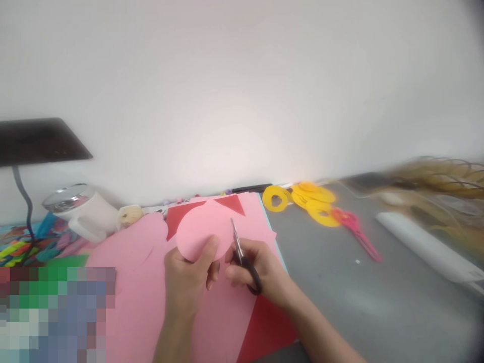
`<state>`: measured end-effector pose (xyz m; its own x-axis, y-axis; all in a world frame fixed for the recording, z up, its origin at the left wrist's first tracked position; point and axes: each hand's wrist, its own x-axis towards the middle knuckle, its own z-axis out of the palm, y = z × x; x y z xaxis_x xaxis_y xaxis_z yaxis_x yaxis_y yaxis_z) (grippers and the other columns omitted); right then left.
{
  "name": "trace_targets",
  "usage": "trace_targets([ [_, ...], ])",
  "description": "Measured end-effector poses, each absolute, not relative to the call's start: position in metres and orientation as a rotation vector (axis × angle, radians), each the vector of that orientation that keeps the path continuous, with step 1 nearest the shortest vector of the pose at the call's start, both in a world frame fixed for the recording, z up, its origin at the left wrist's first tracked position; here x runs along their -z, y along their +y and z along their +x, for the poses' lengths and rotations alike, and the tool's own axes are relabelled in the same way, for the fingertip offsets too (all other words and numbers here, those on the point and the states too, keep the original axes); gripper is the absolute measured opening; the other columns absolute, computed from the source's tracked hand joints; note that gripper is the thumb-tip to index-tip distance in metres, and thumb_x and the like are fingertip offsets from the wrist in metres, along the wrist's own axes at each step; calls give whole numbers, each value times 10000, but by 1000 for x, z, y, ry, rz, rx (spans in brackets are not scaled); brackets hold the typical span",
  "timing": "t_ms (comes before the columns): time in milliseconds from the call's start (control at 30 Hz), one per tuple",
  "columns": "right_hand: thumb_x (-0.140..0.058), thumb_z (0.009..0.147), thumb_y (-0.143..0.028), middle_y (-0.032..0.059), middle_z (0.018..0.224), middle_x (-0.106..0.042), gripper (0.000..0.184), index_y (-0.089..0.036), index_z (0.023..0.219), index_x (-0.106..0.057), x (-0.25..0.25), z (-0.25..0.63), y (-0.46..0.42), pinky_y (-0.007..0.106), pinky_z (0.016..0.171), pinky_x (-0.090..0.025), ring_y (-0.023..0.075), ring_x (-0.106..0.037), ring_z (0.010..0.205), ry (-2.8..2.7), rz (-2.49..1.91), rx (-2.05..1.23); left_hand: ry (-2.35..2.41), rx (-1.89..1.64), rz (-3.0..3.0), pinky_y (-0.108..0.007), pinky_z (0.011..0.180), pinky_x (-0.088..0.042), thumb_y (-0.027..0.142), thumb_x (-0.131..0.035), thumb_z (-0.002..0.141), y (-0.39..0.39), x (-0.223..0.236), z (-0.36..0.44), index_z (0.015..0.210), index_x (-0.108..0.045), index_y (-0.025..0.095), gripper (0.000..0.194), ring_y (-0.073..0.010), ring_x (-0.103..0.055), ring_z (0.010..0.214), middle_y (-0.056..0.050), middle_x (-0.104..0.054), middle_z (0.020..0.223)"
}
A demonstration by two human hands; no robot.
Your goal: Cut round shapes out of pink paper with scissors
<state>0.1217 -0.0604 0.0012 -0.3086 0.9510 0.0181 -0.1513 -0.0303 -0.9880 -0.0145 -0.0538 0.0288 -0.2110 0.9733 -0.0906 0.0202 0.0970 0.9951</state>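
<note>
My left hand (189, 275) pinches the lower edge of a round pink paper piece (202, 232), thumb on its front, and holds it upright above the desk. My right hand (257, 272) is closed round small black-handled scissors (242, 254). Their metal blades point up along the right edge of the pink piece. Under both hands lie large pink sheets (143, 262) and red paper (264, 327).
Yellow paper rings (313, 199) and pink scissors (357, 232) lie on the grey desk (359, 302) at the right. A white roll (427, 247) lies further right. A white mug (85, 212), coloured clips (22, 247) and a black lamp (38, 141) stand at the left, against the white wall.
</note>
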Motion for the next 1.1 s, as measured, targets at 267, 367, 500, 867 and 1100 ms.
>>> trace_targets([
  [267,-760,659,-591,-51,538,-429,454,-169,727,-607,-8,121,-59,237,464,-300,92,-341,484,-1361,-889,-1448,1442,-1260,1057,-256,334,-261,306,-718,640,-54,-28,-16,335,-400,208,451,-83,-337,290,36,-405,299],
  [367,-749,657,-619,-43,562,-436,480,-169,728,-597,-10,122,-58,244,481,-301,101,-350,510,-1373,-884,-1436,1445,-1242,1080,-257,338,-262,297,-714,643,-54,-28,-16,320,-392,208,465,-79,-330,284,37,-391,286],
  [500,-752,655,-619,-48,563,-423,482,-176,742,-583,-7,123,-59,247,497,-312,109,-365,527,-1360,-899,-1446,1424,-1231,1100,-255,338,-262,290,-703,657,-55,-29,-16,315,-388,208,472,-73,-316,278,43,-372,277],
  [867,-783,656,-558,-59,561,-418,457,-168,732,-556,-4,122,-58,242,501,-282,100,-345,526,-1333,-868,-1432,1457,-1230,1093,-252,334,-251,319,-706,649,-55,-29,-16,310,-380,209,483,-71,-307,273,44,-367,273],
  [1100,-788,650,-555,-46,576,-423,457,-157,758,-593,-4,123,-58,245,514,-285,113,-356,564,-1328,-868,-1445,1452,-1219,1107,-258,338,-262,326,-689,660,-55,-29,-16,313,-377,213,481,-70,-309,276,36,-372,271],
])
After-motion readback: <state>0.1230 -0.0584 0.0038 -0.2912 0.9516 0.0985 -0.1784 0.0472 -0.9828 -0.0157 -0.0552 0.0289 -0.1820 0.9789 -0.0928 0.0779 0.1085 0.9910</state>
